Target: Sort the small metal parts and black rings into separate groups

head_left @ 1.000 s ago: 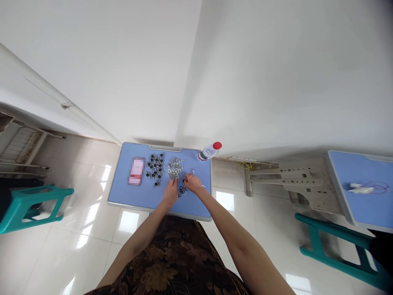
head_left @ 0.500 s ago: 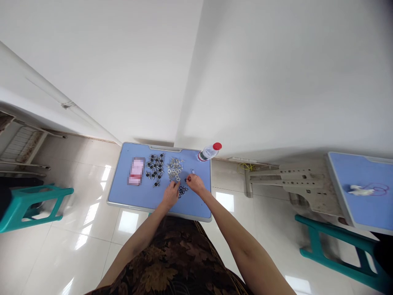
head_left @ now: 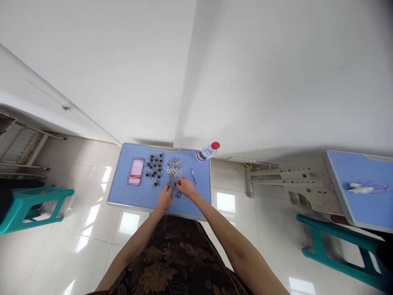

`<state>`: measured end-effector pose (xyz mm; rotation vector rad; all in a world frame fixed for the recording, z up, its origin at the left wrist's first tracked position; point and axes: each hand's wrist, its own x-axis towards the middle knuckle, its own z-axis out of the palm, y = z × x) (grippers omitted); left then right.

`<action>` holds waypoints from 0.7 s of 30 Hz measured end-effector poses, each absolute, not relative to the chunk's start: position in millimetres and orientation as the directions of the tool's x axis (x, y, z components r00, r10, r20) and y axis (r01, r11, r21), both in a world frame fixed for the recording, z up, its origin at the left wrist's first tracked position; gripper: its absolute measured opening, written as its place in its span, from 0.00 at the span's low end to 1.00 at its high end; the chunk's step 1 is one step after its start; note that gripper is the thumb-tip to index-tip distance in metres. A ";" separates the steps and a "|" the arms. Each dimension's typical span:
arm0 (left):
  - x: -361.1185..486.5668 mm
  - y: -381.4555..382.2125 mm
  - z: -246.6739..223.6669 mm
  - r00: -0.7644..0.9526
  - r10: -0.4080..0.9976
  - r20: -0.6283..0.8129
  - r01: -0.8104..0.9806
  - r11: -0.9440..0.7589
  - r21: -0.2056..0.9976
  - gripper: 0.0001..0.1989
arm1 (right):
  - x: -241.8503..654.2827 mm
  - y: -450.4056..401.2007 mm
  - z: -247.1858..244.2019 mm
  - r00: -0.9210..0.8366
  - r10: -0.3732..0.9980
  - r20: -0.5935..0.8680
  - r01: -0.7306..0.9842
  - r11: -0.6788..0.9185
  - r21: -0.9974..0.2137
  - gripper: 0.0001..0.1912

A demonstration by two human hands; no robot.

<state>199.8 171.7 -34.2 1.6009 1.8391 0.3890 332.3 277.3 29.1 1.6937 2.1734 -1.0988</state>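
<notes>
Left hand (head_left: pixel 166 197) and right hand (head_left: pixel 186 188) are seen bunched over small metal rings (head_left: pixel 173 170), any pinch unclear; a red-capped plastic bottle (head_left: pixel 208 151) is seen at the blue desk's (head_left: pixel 123 196) far edge, contents unclear.

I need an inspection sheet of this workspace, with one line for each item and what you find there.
surface: blue tabletop with grey rim
job's things: heap of silver metal lugs, black-and-silver fittings, dark rings
clutter: water bottle with red cap at the far corner, blurred pink packet, slim tool
grips: left grip at the heap's near edge, right grip beside the rings; any hold cannot be told
cables: yellow wire on the floor by the wall
surroundings: teal stools, second blue table
</notes>
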 end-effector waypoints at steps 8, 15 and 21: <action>196.4 145.9 -37.8 -0.095 0.958 -0.272 0.672 0.263 0.692 0.25 | 302.7 272.3 26.0 -0.399 0.676 -0.620 0.900 0.161 -0.405 0.14; 196.8 160.4 -39.4 -0.177 0.961 -0.212 0.642 0.276 0.715 0.19 | 322.9 285.4 31.7 -0.374 0.726 -0.577 0.918 0.201 -0.342 0.15; 200.7 163.2 -32.6 -0.159 0.951 -0.264 0.659 0.301 0.689 0.16 | 336.6 285.6 34.2 -0.435 0.671 -0.600 0.900 0.305 -0.310 0.17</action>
